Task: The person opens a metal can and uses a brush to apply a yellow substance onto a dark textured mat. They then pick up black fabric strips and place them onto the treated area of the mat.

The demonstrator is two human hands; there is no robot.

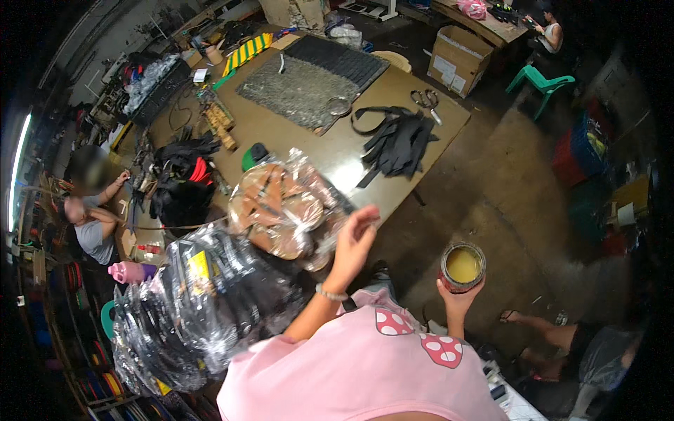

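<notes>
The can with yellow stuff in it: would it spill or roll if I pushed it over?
The can would probably spill, because it is open-topped and the yellow stuff looks smooth and runny. On its side, it might roll too, since it looks round.

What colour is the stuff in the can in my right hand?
The stuff inside the can is a dull yellow, seen in the head view.

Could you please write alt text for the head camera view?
A person's right grip holds an open can of yellowish liquid. The open left grip is near a clear bag of brown sandal-like pieces, by a worktable.
</notes>
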